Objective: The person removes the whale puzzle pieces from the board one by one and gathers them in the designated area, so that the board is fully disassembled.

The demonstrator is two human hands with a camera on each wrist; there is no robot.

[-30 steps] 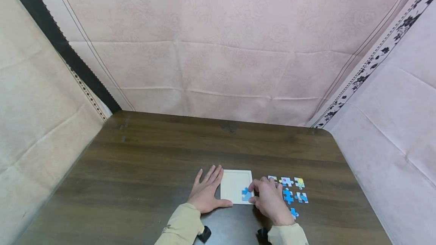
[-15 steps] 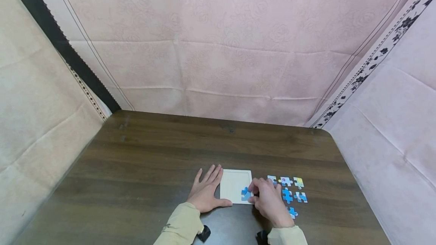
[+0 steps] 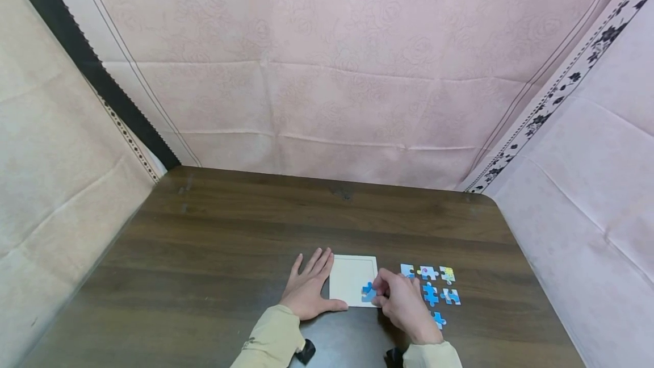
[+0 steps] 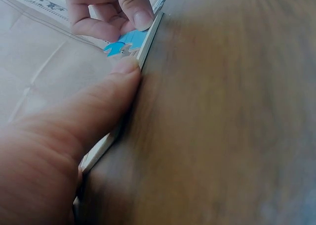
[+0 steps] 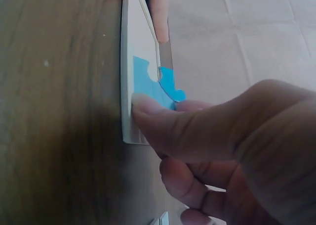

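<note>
A flat white puzzle tray (image 3: 352, 271) lies on the wooden table near its front. My left hand (image 3: 308, 293) rests at the tray's left side, fingers spread and fairly straight, with its thumb along the front edge. A blue jigsaw piece (image 5: 148, 84) sits in the tray's front right corner, partly hidden by my other hand. The right hand (image 3: 406, 302) grips this piece between thumb and index finger, the remaining fingers curled. In the left wrist view, the same jigsaw piece (image 4: 132, 38) lies under the right fingertips, just inside the tray's rim.
Several loose jigsaw pieces lie right of the tray, among them a yellow one (image 3: 447, 275), a blue one (image 3: 431, 294) and another at the front (image 3: 438, 320). The brown table (image 3: 214, 254) is bounded by hanging pale cloth (image 3: 327, 101) behind and at both sides.
Both hands stay almost in place. The right index finger and hand have shifted very slightly at the blue jigsaw piece, which remains in the tray's corner.
</note>
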